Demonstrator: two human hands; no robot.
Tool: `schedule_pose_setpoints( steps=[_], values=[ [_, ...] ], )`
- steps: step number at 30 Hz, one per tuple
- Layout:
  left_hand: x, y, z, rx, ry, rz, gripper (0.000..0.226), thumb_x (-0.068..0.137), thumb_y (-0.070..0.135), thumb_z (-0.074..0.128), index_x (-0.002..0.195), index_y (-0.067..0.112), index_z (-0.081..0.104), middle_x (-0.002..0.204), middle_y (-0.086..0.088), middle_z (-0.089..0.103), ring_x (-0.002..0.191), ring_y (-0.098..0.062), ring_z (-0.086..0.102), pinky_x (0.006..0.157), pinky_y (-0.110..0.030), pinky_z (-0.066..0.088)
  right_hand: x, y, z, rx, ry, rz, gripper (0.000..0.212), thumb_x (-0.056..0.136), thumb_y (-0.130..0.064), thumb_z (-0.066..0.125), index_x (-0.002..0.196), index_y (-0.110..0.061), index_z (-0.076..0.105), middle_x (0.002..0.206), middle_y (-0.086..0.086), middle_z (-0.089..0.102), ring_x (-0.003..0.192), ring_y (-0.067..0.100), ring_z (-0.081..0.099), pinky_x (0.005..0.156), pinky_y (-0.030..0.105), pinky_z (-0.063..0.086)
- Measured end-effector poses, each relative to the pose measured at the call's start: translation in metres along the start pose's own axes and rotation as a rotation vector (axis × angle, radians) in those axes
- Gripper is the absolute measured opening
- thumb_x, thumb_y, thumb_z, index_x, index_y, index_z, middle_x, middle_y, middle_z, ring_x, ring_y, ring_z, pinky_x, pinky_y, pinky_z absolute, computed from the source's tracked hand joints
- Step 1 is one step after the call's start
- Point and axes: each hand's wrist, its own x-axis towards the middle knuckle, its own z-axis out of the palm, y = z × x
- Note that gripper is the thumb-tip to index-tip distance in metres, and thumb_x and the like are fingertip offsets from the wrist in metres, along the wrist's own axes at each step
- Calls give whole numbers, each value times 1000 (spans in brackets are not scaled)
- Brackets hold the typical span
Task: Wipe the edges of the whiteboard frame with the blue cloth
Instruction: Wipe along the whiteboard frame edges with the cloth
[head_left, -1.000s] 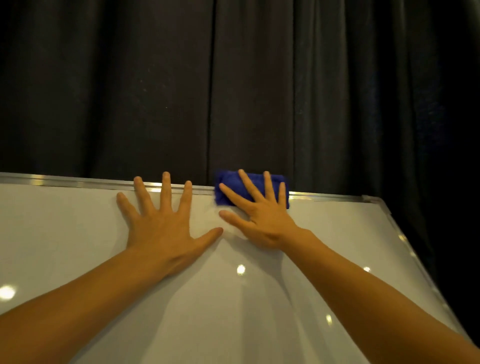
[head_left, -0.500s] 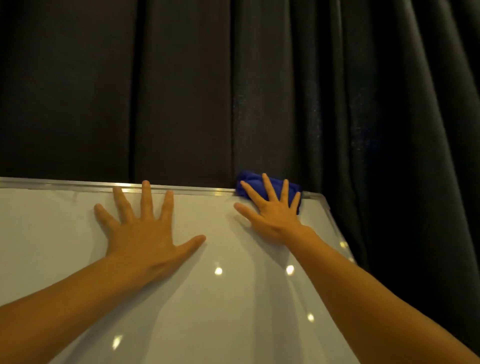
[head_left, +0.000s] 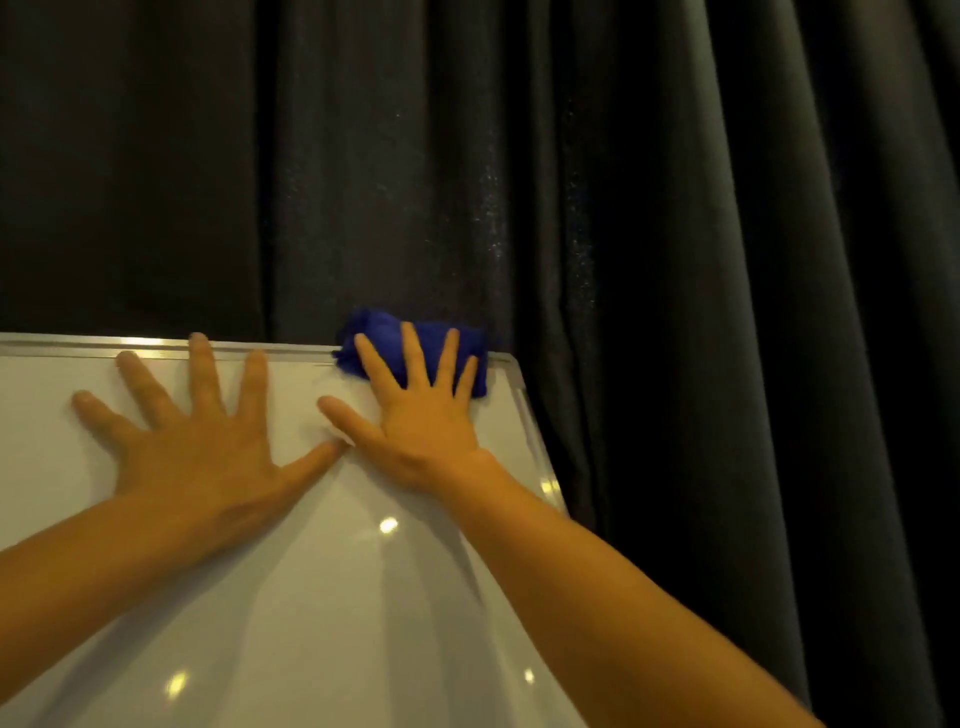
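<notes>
**Blue cloth pressed at the top right corner of the whiteboard frame**

Nearest the camera: two bare forearms reaching up across the whiteboard (head_left: 291, 597), its glossy white face dotted with small bright reflections of lights.

Further up, left hand (head_left: 192, 447) flat on the board, palm down, fingers spread wide apart, gripping nothing. Middle fingertip touching the metal top frame (head_left: 156, 345); thumb stretched right, its tip just touching the thumb side of the other hand.

Just beside it, right hand (head_left: 421, 415) also flat and splayed, fingers apart, pressing down on the blue cloth (head_left: 384, 332) rather than closing around it. Bunched into a thick wad, the cloth sitting on the top edge of the frame close to the top right corner, partly covered by the four fingers, with a rounded lump showing above the fingertips and a darker edge showing to the right of the little finger. Lower part of the wad resting on the white surface just below the rail.

To the right, the metal side frame (head_left: 535, 447) running down from the rounded corner, catching a few glints of light, bare of cloth.

Farthest back, a dark pleated curtain (head_left: 675, 208) hanging in heavy vertical folds behind the board, filling the whole upper and right side of the view.
</notes>
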Motion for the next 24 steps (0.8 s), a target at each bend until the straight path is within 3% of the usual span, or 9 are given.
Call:
schedule_pose_setpoints(
  steps=[2,5,10,14,20,24],
  values=[
    [-2,13,0,29,21,77,120,46,99,-10,141,30,-37,157,-11,-35,142,-51,-22,110,-72,-2,6,25,-13,-36,15,-14,82,78,-87,12,150,-52,-1,166,-2,-11,145,36,-29,112,58,-23],
    [-11,34,5,33,13,177,116,42,97,-17,134,30,-45,154,-10,-40,141,-50,-26,110,-71,-7,7,52,-31,18,-33,219,86,78,-86,8,152,-45,-8,164,-2,-17,143,33,-33,114,56,-21],
    [-22,67,15,31,43,286,115,45,97,-13,127,24,-48,156,-13,-36,139,-53,-28,107,-75,-8,-11,36,-45,71,11,354,92,75,-87,3,152,-39,-13,164,1,-17,143,34,-32,115,55,-20],
    [-25,75,19,8,130,369,113,51,99,-10,130,25,-44,158,-14,-31,139,-53,-27,105,-74,-12,-29,36,-48,117,1,491,92,79,-86,10,154,-36,-11,165,3,-13,145,38,-28,116,56,-16],
    [-58,74,31,41,62,571,126,47,95,-12,151,23,-22,162,-14,-21,140,-56,-22,107,-75,-8,-94,5,-36,102,-1,702,89,80,-85,6,154,-38,-8,166,1,-8,147,39,-21,116,55,-15],
    [-70,62,38,66,64,622,128,45,94,-21,151,24,-20,162,-15,-20,140,-56,-20,108,-75,-8,-156,-5,-28,101,5,845,89,76,-85,2,153,-41,-8,166,-2,-7,148,36,-20,116,54,-15]
  ],
)
